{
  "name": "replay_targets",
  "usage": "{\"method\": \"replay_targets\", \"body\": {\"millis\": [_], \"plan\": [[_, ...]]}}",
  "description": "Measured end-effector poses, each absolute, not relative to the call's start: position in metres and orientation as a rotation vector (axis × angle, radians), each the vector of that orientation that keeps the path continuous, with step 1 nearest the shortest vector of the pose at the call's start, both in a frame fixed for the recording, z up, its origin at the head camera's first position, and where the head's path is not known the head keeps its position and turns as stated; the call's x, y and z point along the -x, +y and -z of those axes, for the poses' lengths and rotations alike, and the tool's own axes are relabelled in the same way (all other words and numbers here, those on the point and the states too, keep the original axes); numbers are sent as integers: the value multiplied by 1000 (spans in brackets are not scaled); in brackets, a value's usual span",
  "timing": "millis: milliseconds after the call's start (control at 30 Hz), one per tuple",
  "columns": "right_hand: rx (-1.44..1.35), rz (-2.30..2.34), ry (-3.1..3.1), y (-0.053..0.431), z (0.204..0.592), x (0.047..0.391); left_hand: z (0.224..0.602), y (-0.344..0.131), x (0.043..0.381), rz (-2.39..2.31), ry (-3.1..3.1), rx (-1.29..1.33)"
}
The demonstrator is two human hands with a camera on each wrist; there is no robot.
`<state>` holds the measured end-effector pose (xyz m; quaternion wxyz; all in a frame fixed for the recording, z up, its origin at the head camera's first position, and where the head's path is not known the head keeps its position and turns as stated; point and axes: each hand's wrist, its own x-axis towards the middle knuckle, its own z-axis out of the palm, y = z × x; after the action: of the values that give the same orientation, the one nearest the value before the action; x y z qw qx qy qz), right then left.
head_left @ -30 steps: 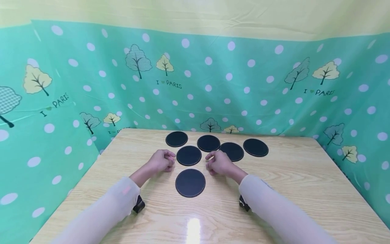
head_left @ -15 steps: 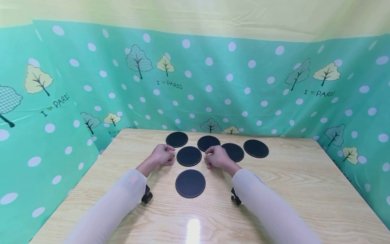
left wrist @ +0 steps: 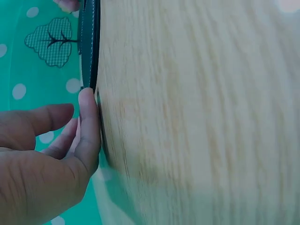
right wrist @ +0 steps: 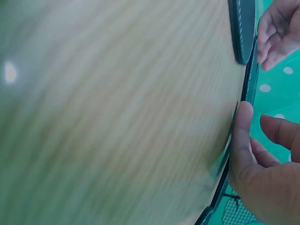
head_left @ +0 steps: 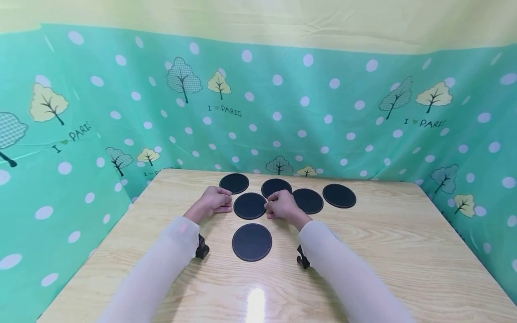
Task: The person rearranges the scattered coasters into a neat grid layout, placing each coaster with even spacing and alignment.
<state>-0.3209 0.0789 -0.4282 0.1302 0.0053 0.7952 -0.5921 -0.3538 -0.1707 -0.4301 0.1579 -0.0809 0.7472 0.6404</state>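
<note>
A round black coaster (head_left: 250, 206) with a stitched rim lies flat on the table between my two hands. My left hand (head_left: 212, 200) is just left of it, its digits apart. In the left wrist view, one fingertip (left wrist: 86, 96) is right by a coaster's edge; contact is unclear. At the right edge of that same coaster is my right hand (head_left: 281, 205). The right wrist view has a fingertip (right wrist: 244, 108) against a dark rim, with the other digits spread away from it. Closer to me lies another black coaster (head_left: 252, 242), between the forearms.
Toward the back lie more black coasters: one at the left (head_left: 234, 184), one behind my right hand (head_left: 276, 188), one beside it (head_left: 308, 201) and one farther right (head_left: 339, 196). Green dotted cloth (head_left: 258, 112) hangs behind the wooden table (head_left: 404, 251).
Both hands have moved forward, and the right hand has shifted left to the middle coaster's edge. The coasters have stayed in place.
</note>
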Motion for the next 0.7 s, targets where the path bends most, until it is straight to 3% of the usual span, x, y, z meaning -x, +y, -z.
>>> {"method": "replay_targets", "body": {"millis": [700], "plan": [[-299, 1886, 2168, 66, 425, 322, 425, -164, 352, -1781, 2161, 253]]}}
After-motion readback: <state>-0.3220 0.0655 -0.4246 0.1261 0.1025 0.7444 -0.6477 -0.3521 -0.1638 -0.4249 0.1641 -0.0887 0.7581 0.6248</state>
